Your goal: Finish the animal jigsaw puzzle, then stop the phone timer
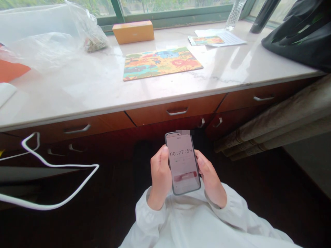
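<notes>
A phone (182, 165) with a timer reading 00:27:59 on its screen is held upright in front of my lap, below the counter edge. My left hand (160, 177) grips its left side, thumb resting near the top of the screen. My right hand (210, 181) wraps its right side from behind. Both wrists come out of white sleeves. On the white marble counter (77, 93) ahead lies a colourful animal jigsaw board (160, 63), flat and untouched.
An orange box (133, 31) stands behind the puzzle, clear plastic bags (51, 38) at the left, papers (217, 38) and a plastic bottle (235, 13) at the back right, a black bag (302, 38) at the far right. Wooden drawers (177, 111) sit under the counter. A white cable (59, 172) loops at the left.
</notes>
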Available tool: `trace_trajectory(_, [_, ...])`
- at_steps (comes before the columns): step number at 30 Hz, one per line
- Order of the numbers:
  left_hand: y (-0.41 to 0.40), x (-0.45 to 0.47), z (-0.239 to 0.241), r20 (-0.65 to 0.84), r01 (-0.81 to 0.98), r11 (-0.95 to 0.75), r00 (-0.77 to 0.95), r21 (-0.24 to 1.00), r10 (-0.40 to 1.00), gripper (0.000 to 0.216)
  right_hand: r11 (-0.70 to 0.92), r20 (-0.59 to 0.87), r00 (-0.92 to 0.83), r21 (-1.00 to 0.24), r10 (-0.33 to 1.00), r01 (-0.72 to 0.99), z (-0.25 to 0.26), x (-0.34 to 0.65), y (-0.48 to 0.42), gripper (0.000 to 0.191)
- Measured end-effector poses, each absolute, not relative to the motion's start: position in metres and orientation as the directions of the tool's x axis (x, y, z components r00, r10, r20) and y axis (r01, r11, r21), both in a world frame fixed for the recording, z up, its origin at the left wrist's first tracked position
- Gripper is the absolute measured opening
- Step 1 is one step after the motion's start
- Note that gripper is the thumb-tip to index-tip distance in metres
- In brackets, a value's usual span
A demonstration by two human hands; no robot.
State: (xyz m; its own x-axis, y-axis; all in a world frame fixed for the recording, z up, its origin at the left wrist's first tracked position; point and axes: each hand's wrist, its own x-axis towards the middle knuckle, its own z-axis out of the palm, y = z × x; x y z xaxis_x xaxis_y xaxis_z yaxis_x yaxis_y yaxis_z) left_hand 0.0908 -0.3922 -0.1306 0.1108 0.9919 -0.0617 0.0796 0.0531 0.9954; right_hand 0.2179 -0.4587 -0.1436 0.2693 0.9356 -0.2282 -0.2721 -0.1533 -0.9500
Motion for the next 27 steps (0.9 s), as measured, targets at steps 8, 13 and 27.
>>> trace_trajectory(8, [-0.393, 0.091, -0.130, -0.061, 0.080, 0.051, 0.128, 0.996, 0.990, 0.041, -0.091, -0.119, 0.293, -0.990, 0.949, -0.107, -0.128, 0.236, -0.450, 0.062])
trace_trajectory(13, [-0.395, 0.092, -0.129, -0.064, 0.091, 0.048, 0.187, 0.995, 0.980, 0.041, -0.017, -0.009, 0.337, -1.000, 0.941, 0.019, -0.126, 0.240, -0.444, 0.055])
trace_trajectory(27, [-0.396, 0.091, -0.130, -0.060, 0.107, 0.037, 0.217, 0.994, 0.974, 0.041, 0.010, 0.059, 0.284, -0.985, 0.957, 0.172, -0.137, 0.243, -0.444, 0.048])
